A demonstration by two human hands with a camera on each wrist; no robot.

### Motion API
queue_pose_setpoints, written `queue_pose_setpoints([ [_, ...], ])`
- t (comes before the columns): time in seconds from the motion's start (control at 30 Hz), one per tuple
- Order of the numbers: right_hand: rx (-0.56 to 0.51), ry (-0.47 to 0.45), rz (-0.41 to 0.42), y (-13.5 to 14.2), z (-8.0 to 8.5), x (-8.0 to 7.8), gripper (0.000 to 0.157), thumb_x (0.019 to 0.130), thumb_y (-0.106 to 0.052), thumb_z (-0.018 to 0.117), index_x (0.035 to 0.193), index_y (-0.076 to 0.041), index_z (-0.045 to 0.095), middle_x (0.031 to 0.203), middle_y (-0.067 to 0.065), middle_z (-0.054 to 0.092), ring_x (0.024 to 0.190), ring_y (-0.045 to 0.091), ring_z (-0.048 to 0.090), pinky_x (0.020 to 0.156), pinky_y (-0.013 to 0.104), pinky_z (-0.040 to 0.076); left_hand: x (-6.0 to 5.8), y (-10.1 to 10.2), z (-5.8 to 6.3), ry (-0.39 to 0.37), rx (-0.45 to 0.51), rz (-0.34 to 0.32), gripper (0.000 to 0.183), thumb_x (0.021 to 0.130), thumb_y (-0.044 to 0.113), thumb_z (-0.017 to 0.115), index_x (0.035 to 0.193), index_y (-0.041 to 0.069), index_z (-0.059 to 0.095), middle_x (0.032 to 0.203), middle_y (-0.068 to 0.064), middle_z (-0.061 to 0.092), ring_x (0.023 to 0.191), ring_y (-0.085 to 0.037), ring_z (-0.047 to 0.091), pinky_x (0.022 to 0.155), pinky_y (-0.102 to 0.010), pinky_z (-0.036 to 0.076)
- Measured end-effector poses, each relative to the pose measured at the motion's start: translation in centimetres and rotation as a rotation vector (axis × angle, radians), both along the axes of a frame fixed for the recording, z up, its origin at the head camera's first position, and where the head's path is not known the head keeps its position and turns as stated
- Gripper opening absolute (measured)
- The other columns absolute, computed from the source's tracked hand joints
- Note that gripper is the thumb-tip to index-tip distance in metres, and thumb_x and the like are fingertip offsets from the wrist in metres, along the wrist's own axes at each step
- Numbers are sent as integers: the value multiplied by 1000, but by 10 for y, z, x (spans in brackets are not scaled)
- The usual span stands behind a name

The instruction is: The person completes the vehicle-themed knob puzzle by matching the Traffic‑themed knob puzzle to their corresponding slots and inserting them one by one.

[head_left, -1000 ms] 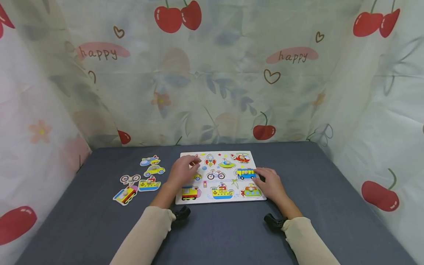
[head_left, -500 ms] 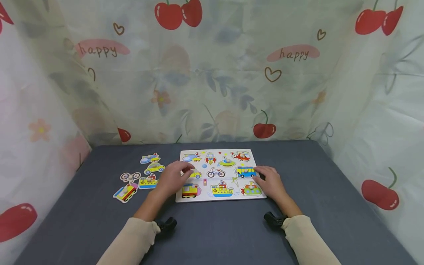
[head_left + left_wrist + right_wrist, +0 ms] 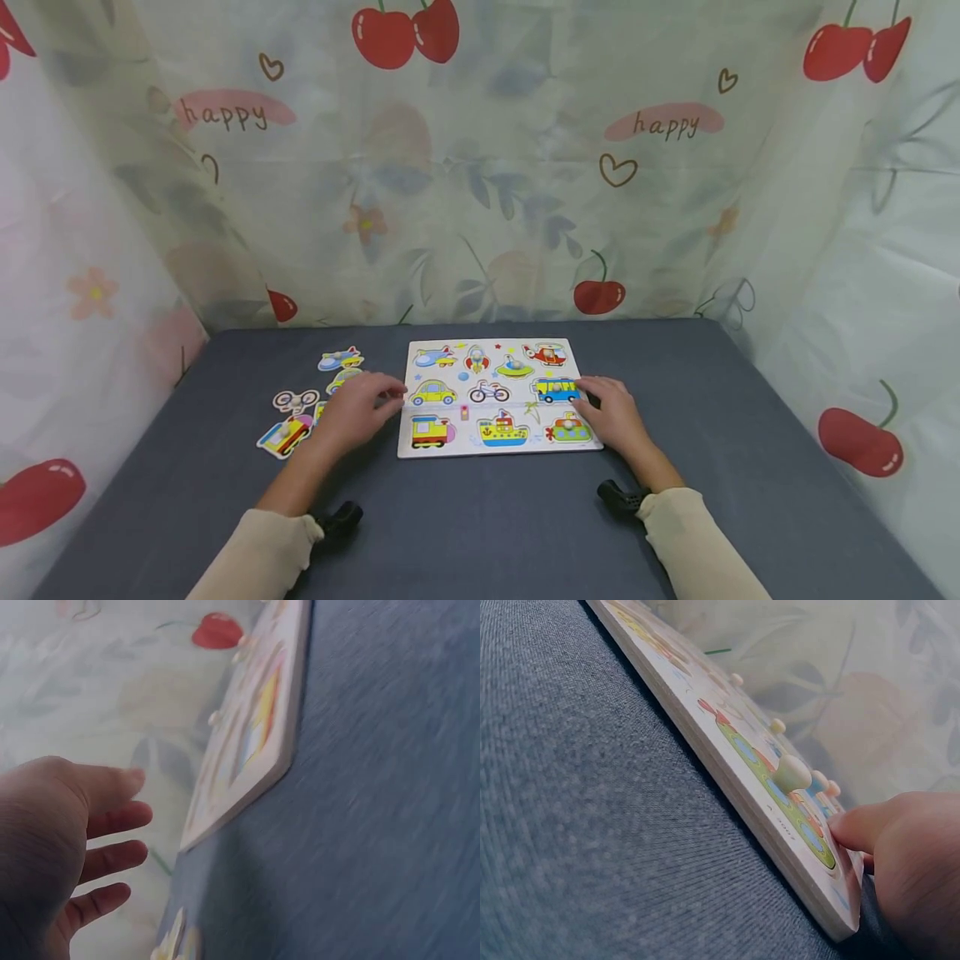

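Note:
A white wooden peg puzzle board [image 3: 461, 447] lies on the table with several printed vehicles. Knobbed pieces such as the bus [image 3: 556, 390] and the submarine [image 3: 810, 836] sit in it; the airplane, car, bicycle, train and ship places show only printed pictures. My right hand [image 3: 613, 413] rests on the board's right edge, thumb touching its face beside the submarine. My left hand [image 3: 358, 410] hovers off the board's left edge, fingers loosely bent, holding nothing. Below it, the loose car piece [image 3: 341, 380] and ship piece [image 3: 320, 410] are partly hidden.
Left of the board lie the loose airplane piece [image 3: 341, 359], bicycle piece [image 3: 295, 401] and train piece [image 3: 284, 437]. The table [image 3: 480, 533] has a dark grey cloth cover. A cherry-printed curtain [image 3: 480, 242] surrounds the back and sides.
My left hand has moved left from over the board to beside the loose pieces, uncovering the airplane and car pictures. My right hand has stayed in place.

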State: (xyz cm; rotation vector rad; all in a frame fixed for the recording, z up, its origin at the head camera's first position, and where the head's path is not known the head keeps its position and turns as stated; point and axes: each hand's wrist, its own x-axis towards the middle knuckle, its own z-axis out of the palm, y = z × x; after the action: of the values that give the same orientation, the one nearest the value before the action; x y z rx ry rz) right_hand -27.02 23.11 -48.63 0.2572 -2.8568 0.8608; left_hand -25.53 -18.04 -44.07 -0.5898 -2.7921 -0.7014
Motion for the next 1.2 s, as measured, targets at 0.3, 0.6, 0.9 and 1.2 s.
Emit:
queue_pose_setpoints([
  [0.3, -10, 2, 4, 1, -1, -1, 43, 94, -21, 65, 133, -2, 59, 137, 18, 54, 134, 39, 35, 106, 59, 25, 2, -35, 3, -23, 43, 29, 27, 85, 20, 76, 109, 9, 72, 102, -2, 68, 93, -21, 62, 81, -44, 49],
  [0.6, -14, 8, 2, 0, -1, -1, 43, 94, -21, 65, 132, -2, 60, 137, 18, 54, 133, 39, 36, 106, 59, 25, 4, -63, -4, 14, 22, 65, 23, 85, 16, 76, 105, 6, 72, 106, -12, 68, 101, -33, 57, 88, -53, 43],
  [0.9, -1, -4, -9, -1, 2, 0, 43, 94, -21, 65, 133, -2, 59, 137, 18, 53, 133, 39, 35, 105, 59, 24, 1, -73, -7, -35, -45, 98, 22, 85, 17, 74, 105, 7, 72, 108, -15, 66, 103, -37, 55, 88, -57, 40],
  [1.2, -5, -11, -13, -1, 1, 0, 44, 94, -21, 64, 134, -3, 58, 138, 18, 53, 134, 39, 35, 106, 59, 23, -4, -81, -15, -106, -64, 94, 22, 87, 17, 71, 106, 7, 72, 106, -13, 66, 104, -38, 55, 91, -57, 39],
])
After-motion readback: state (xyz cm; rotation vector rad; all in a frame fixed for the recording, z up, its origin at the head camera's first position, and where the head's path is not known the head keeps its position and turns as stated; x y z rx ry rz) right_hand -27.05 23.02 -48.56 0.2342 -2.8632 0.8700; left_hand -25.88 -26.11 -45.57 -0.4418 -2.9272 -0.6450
